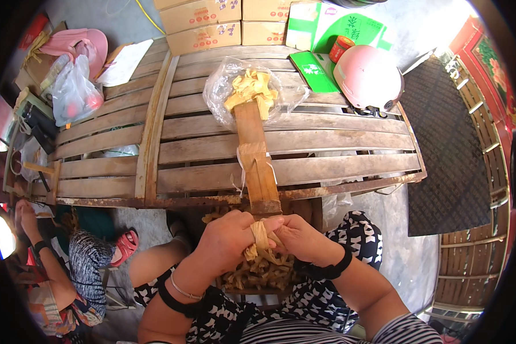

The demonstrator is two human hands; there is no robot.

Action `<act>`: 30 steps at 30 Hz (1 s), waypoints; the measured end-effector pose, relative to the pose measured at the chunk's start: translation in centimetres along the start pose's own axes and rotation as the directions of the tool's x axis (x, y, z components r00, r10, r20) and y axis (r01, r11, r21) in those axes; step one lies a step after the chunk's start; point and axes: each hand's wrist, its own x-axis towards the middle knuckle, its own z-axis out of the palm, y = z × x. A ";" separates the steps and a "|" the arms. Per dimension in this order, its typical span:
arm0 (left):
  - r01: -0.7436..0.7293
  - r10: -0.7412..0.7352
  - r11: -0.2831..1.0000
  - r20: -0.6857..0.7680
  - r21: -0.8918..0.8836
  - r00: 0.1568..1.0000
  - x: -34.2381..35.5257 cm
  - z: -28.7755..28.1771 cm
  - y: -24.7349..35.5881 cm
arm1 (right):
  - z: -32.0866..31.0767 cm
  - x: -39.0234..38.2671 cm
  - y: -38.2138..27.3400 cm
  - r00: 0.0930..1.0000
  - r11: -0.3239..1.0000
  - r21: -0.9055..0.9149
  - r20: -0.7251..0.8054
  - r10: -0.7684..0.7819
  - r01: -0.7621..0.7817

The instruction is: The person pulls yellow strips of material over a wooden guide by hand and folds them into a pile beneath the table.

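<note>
My left hand (228, 236) and my right hand (301, 239) meet in front of me, just past the near end of a narrow wooden board (257, 166). Both are closed on a soft, pale yellow strip (261, 236), which is folded or looped between the fingers; the exact form of the loop is partly hidden. Below my hands lies a heap of small, twisted yellow-brown pieces (261, 274). At the board's far end, a bunch of similar yellow strips (252, 89) rests on a clear plastic bag (215, 94). White string runs around the board's middle.
The slatted table (206, 140) has a rusty front edge. A pink helmet (368, 75), a red can (341, 49) and green card (314, 71) sit far right, with cartons (203, 28) behind. Bags and a pink cap (89, 43) lie far left. Another person's hands (27, 221) are at left.
</note>
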 end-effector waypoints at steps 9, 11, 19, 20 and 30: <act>-0.155 0.159 0.986 -0.060 0.060 0.985 -0.3 0.9 0.0 | -0.6 -0.2 1.8 0.901 0.822 0.443 0.395 0.179 -0.358; -0.149 0.191 0.970 -0.219 0.192 0.957 -0.1 1.3 0.7 | 0.5 -0.2 2.4 0.961 0.762 0.607 0.267 0.071 -0.225; 0.198 -0.209 0.976 -0.125 -0.095 0.970 0.5 1.0 0.7 | 0.4 -1.1 2.0 0.878 0.901 -0.186 -0.219 -0.426 0.391; 0.186 -0.189 0.981 -0.054 -0.059 0.980 0.3 0.9 0.5 | 0.2 -1.1 2.0 0.843 0.798 -0.418 -0.123 -0.523 0.434; 0.022 -0.038 0.990 -0.112 -0.140 0.993 0.2 0.4 0.9 | 1.2 -1.0 0.4 0.947 0.858 -0.454 -0.085 -0.309 0.239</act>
